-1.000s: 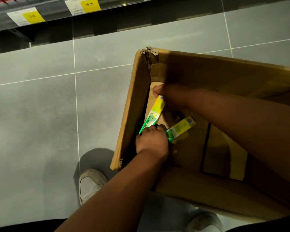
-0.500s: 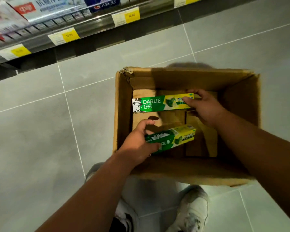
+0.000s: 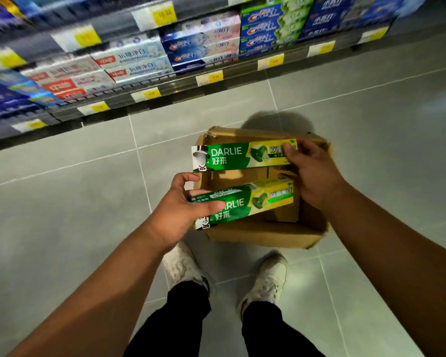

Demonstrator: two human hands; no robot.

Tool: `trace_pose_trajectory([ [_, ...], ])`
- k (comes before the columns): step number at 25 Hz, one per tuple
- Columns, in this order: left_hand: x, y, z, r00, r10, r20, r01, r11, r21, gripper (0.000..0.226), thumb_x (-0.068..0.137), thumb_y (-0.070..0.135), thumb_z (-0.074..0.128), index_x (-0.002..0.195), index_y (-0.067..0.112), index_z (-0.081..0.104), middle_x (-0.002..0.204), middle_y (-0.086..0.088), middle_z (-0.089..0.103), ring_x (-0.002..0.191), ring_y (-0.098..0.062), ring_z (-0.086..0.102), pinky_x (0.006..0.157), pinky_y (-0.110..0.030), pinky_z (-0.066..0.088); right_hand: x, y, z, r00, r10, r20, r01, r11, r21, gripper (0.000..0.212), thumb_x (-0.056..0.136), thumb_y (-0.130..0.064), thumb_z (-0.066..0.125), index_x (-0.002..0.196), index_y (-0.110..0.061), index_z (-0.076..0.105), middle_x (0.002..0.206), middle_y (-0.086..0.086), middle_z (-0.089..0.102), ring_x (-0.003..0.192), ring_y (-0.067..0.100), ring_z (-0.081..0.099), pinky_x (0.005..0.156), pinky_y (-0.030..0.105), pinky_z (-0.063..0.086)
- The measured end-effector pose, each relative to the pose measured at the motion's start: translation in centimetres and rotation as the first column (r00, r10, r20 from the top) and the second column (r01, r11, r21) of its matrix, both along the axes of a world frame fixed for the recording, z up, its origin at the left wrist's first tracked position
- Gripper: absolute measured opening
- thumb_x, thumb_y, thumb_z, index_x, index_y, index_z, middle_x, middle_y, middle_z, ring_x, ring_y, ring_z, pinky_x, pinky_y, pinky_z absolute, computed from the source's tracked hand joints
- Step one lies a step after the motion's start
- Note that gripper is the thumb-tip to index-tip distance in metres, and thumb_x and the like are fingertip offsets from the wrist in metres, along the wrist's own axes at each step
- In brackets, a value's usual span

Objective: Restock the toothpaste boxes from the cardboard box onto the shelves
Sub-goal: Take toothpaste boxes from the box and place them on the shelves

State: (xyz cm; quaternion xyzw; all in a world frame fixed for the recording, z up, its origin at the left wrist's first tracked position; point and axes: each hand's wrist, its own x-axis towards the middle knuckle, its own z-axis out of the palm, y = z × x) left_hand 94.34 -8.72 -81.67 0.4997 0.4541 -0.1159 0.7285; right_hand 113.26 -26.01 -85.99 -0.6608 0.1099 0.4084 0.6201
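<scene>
Fingers (image 3: 188,177) of the left hand (image 3: 175,215) curl round the left end of the nearer Darlie toothpaste box (image 3: 258,202), thumb across its face. The right hand (image 3: 312,173) pinches the right end of the farther Darlie toothpaste box (image 3: 240,155). Each is held level above the cardboard box (image 3: 263,235), probably ready for shelving. Both are long green-and-yellow cartons, uncrushed. Beyond, the shelves (image 3: 165,85) carry blurred toothpaste stock.

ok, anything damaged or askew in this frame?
Only the cardboard box: its far left top corner is torn and crumpled. The upper toothpaste box in the right hand and the lower toothpaste box in the left hand look undented. Shelf stock is too blurred to judge.
</scene>
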Motion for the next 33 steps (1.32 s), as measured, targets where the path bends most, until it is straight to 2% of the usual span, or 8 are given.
trace_pose_trajectory([
  [6,-3.3,1.9,16.4,0.961,0.263,0.086,-0.266,0.964,0.025,0.087,0.052,0.014,0.082,0.128,0.032,0.043,0.115,-0.019,0.063,0.101,-0.034,0.068,0.091,-0.045,0.054,-2.0,4.1,17.8,0.997,0.036,0.069,-0.042,0.996,0.074,0.020,0.089,-0.014,0.061,0.108,-0.021,0.061,0.093,0.003,0.071,0.074,0.017,0.069,0.071,0.039,0.058],
  [13,-10.4,3.7,34.1,0.869,0.421,0.259,-0.459,0.882,0.107,0.079,0.056,0.003,0.083,0.123,0.024,0.047,0.097,-0.010,0.073,0.081,-0.027,0.072,0.072,-0.035,0.059,-8.0,9.2,35.9,0.969,0.180,0.168,-0.201,0.973,0.114,0.017,0.085,-0.024,0.069,0.100,-0.030,0.063,0.093,0.004,0.073,0.084,0.025,0.070,0.080,0.052,0.056],
  [19,-18.4,7.6,43.5,0.809,0.453,0.374,-0.530,0.838,0.130,0.067,0.064,0.011,0.073,0.125,0.021,0.049,0.097,-0.015,0.073,0.077,-0.027,0.072,0.070,-0.032,0.059,-15.6,14.6,46.5,0.956,0.199,0.217,-0.251,0.935,0.250,0.035,0.087,-0.020,0.067,0.121,-0.018,0.058,0.087,0.006,0.072,0.078,0.024,0.069,0.079,0.052,0.056],
  [22,-23.7,10.6,47.1,0.809,0.414,0.418,-0.517,0.840,0.167,0.066,0.067,0.016,0.071,0.129,0.026,0.051,0.104,-0.020,0.070,0.080,-0.025,0.071,0.070,-0.030,0.057,-20.6,18.2,50.2,0.942,0.202,0.267,-0.280,0.913,0.298,0.034,0.080,-0.029,0.071,0.112,-0.024,0.060,0.099,0.017,0.066,0.095,0.031,0.063,0.093,0.063,0.046],
  [24,-27.6,12.7,49.3,0.815,0.395,0.423,-0.510,0.837,0.201,0.067,0.069,0.018,0.075,0.130,0.031,0.051,0.107,-0.020,0.070,0.085,-0.026,0.071,0.077,-0.033,0.057,-24.1,20.6,52.3,0.938,0.208,0.278,-0.292,0.905,0.308,0.028,0.080,-0.031,0.071,0.107,-0.030,0.061,0.104,0.014,0.070,0.103,0.032,0.064,0.095,0.061,0.045],
  [28,-36.4,17.5,53.9,0.805,0.359,0.472,-0.526,0.801,0.288,0.069,0.059,0.028,0.082,0.122,0.043,0.058,0.120,-0.023,0.064,0.092,-0.026,0.069,0.088,-0.038,0.055,-32.2,25.9,56.5,0.933,0.214,0.290,-0.312,0.882,0.353,0.018,0.089,-0.020,0.064,0.104,-0.028,0.059,0.087,0.002,0.074,0.089,0.027,0.069,0.085,0.055,0.053],
  [31,-41.6,20.3,56.5,0.821,0.292,0.490,-0.510,0.762,0.400,0.076,0.062,0.026,0.086,0.127,0.049,0.053,0.141,-0.001,0.051,0.105,-0.015,0.064,0.090,-0.028,0.050,-37.1,29.5,59.3,0.920,0.187,0.344,-0.315,0.875,0.367,0.021,0.088,-0.020,0.066,0.106,-0.028,0.059,0.092,0.004,0.073,0.091,0.028,0.068,0.085,0.050,0.055],
  [33,-44.7,22.0,58.1,0.824,0.274,0.496,-0.512,0.734,0.447,0.080,0.065,0.025,0.083,0.132,0.049,0.048,0.147,0.010,0.043,0.124,-0.010,0.053,0.103,-0.032,0.044,-39.8,32.2,61.4,0.908,0.167,0.384,-0.317,0.874,0.369,0.022,0.086,-0.021,0.068,0.103,-0.028,0.056,0.091,0.003,0.070,0.089,0.026,0.068,0.084,0.046,0.056],
])
